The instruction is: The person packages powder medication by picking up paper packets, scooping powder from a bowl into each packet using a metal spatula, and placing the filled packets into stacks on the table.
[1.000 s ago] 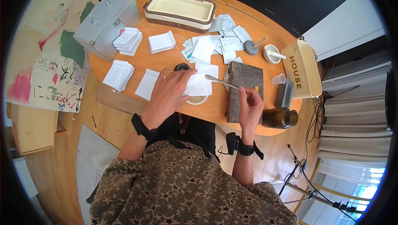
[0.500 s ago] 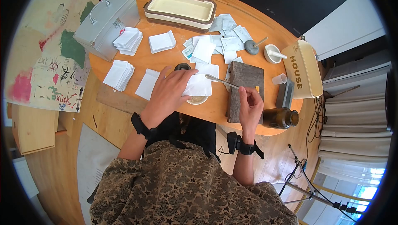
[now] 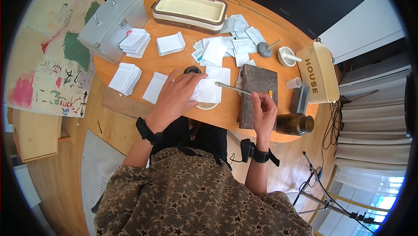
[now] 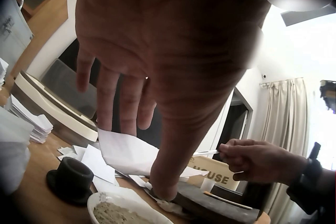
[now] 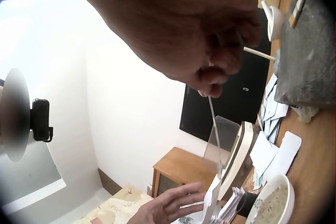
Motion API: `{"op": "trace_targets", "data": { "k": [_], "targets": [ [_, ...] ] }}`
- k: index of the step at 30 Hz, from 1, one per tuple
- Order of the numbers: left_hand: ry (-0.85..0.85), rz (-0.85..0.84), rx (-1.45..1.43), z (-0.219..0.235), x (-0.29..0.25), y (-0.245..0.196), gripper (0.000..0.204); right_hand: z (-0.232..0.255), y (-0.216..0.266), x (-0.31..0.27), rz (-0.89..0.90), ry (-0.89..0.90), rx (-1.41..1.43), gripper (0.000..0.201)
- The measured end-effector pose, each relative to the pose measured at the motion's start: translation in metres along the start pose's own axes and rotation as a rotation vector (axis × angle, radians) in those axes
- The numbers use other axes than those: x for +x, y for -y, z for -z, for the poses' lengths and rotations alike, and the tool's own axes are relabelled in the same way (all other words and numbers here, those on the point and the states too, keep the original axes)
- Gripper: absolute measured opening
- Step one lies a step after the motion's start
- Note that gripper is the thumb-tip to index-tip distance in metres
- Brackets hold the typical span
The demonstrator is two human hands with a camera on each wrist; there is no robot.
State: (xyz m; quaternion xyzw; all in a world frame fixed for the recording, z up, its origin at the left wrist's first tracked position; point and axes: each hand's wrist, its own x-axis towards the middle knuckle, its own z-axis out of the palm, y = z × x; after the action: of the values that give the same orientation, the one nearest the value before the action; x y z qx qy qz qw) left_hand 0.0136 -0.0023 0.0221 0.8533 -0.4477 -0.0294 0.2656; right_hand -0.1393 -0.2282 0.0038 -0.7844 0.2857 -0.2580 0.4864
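Note:
My left hand [image 3: 174,99] pinches a small white paper packet [image 3: 207,92] between thumb and fingers, above a white bowl [image 5: 289,203]. Greyish-green powder [image 4: 118,213] fills part of that bowl. In my right hand [image 3: 264,110] a slim metal spoon [image 3: 234,88] is pinched by its end, pointing left. Its tip overlaps the top edge of the packet in the head view. Beside the bowl stands a black, hat-shaped piece [image 4: 74,178], partly covered by the left hand in the head view.
Stacked white packets [image 3: 125,79] lie at the left near a silver case [image 3: 114,25]. A cream lidded box [image 3: 190,7] stands at the back, with loose sachets [image 3: 241,44] beside it. Rightward are a dark slab [image 3: 260,83], a mortar [image 3: 284,60], a brown bottle [image 3: 292,124] and a cream bin [image 3: 317,73].
The packet has shifted slightly left and tilted, and the spoon tip has dipped a little. Both hands keep their holds.

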Motion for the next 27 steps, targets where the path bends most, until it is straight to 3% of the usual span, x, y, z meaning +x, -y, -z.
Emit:
{"op": "trace_targets", "data": {
  "k": [9,27],
  "targets": [
    [0.033,-0.002,-0.034,0.0001,-0.0006,0.0027,0.077,0.0019,0.0002,0.0,-0.024,0.012,0.004,0.023],
    [-0.075,0.003,0.027,-0.0007,0.0002,0.0036,0.083,0.0069,0.0081,-0.0063,-0.028,0.061,0.048,0.022]
  ]
}}
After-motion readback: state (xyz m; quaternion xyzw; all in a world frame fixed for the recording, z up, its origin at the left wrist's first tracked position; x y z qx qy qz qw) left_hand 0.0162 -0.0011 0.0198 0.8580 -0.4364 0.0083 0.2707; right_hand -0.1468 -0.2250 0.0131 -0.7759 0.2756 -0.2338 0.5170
